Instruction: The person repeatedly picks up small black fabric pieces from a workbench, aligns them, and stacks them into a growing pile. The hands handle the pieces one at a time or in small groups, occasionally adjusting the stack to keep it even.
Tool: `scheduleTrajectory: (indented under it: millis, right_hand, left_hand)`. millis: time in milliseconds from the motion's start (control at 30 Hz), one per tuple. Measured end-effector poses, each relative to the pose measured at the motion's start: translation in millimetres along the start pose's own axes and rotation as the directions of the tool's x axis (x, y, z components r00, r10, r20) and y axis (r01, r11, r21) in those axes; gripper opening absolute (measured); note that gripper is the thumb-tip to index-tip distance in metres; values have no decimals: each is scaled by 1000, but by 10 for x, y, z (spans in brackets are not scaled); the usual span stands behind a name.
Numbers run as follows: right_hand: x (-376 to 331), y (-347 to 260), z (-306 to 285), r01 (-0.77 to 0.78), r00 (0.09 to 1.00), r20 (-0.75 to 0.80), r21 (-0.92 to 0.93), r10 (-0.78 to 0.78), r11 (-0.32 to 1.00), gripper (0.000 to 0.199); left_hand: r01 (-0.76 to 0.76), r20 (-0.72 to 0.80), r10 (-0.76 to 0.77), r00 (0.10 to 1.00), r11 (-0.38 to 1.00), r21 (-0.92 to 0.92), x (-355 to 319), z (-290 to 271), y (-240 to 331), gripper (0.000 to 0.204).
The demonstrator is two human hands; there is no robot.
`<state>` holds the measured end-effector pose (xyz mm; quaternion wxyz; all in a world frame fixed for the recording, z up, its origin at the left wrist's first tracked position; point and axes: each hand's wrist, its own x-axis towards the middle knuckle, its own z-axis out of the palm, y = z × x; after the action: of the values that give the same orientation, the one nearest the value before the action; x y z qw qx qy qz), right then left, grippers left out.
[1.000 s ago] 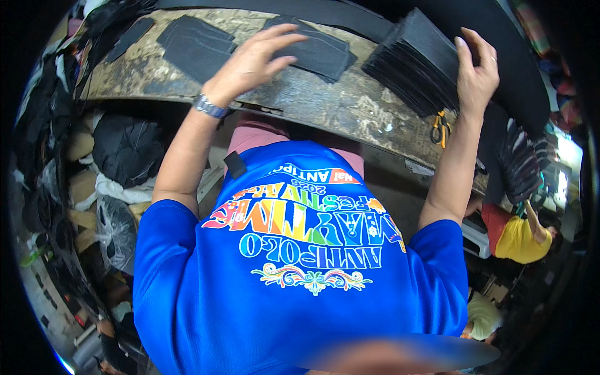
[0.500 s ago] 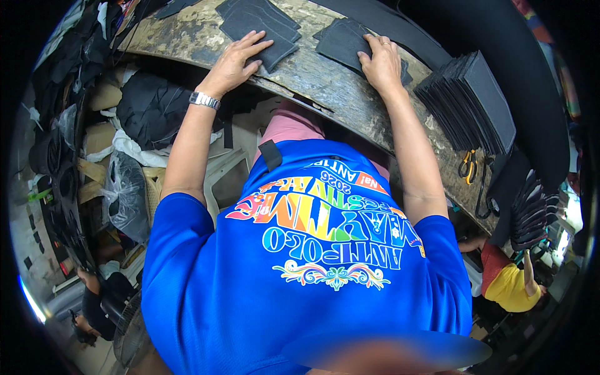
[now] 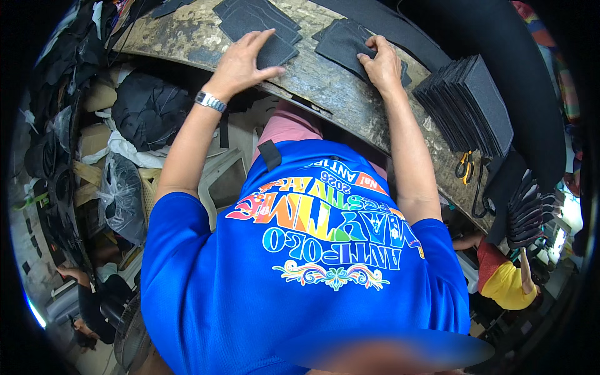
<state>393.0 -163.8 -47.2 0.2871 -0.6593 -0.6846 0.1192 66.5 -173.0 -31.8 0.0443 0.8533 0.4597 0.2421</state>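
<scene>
L hand [image 3: 245, 57] flat on dark piece [image 3: 265, 39]; R hand [image 3: 379, 61] hides another's [image 3: 342, 42] edge.

Bright, even light in the centre, sharp focus. Heavy fisheye bending with black vignette at corners. Blurred patch at bottom edge; glare lower right.

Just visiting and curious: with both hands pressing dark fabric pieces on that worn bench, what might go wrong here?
The tall stack of fabric pieces leans near the bench's front edge and might slide off if bumped. The yellow-handled scissors lie close to the right hand's elbow path, so a sweep might knock them down.
</scene>
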Motion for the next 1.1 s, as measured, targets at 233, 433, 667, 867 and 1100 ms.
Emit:
scheduleTrajectory:
  millis: [233, 433, 667, 867, 1100]
  right_hand:
    - [-12, 29, 5, -63, 998, 17, 33, 63, 997, 41]
    - [51, 101, 44, -141, 990, 51, 152, 135, 978, 46]
    - [-268, -340, -761, -3, 994, 75, 740, -78, 672, 39]
    - [-705, -778, -1148, -44, 997, 60, 966, -56, 256, 47]
    - [-871, -584, -779, -41, 968, -62, 918, 245, 394, 16]
  left_hand:
    - [129, 17, -130, 991, 943, -307, -40, 61, -2, 71]
    - [78, -80, -106, 991, 951, -299, 38, 52, -172, 55]
    - [-147, -475, -255, 843, 739, -658, 420, -214, 362, 16]
    - [18, 24, -350, 937, -19, -1000, 503, -31, 1232, 15]
    - [127, 204, -179, 963, -369, -921, 389, 244, 1506, 27]
